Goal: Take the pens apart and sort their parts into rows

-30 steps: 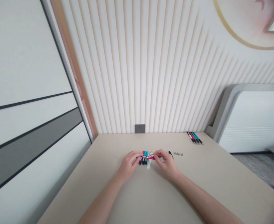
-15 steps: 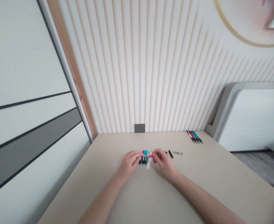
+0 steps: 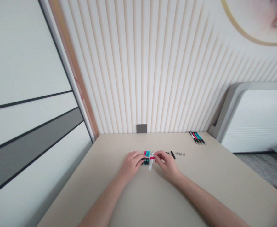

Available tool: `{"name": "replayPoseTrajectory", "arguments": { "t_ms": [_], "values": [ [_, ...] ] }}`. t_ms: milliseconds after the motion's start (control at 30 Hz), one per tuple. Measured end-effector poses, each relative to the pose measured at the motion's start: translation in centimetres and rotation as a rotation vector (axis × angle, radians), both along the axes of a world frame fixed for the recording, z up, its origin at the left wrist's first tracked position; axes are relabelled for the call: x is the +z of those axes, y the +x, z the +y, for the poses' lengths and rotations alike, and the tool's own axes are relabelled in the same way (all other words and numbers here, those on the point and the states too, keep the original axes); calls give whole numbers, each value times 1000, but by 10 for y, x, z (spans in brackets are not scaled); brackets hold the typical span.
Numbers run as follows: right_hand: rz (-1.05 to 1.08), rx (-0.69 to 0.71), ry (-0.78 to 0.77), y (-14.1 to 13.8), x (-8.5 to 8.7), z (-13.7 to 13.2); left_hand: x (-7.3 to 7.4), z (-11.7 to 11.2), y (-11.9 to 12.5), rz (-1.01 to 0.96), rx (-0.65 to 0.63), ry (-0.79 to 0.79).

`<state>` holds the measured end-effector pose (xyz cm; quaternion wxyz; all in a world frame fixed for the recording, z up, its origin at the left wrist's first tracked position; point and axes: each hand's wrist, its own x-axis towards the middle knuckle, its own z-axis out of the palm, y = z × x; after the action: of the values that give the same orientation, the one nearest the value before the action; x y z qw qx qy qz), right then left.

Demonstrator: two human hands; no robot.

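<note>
My right hand (image 3: 167, 165) pinches the crosswise red pen (image 3: 152, 157) between closed fingers while my left hand (image 3: 131, 164) clamps its other end, holding it steady across the row of pens (image 3: 146, 157).

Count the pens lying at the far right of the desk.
4 pens, lying side by side near the far right corner of the desk. They look small from this view, so another could be hidden among them.
</note>
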<state>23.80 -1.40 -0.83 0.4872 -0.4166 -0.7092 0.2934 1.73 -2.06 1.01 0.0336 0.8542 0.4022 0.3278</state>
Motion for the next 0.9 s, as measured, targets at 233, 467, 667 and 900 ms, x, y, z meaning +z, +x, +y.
{"name": "replayPoseTrajectory", "arguments": {
  "t_ms": [233,467,667,900],
  "values": [
    [92,-81,25,15,-1,3,1,1,-4,-58,40,-15],
    [-70,-91,106,18,-1,6,0,1,-5,-81,52,-20],
    [-142,-14,138,16,5,5,-3,2,-5,-74,54,-22],
    [-139,84,171,14,7,3,-3,1,-6,-78,48,-16]
  ]
}}
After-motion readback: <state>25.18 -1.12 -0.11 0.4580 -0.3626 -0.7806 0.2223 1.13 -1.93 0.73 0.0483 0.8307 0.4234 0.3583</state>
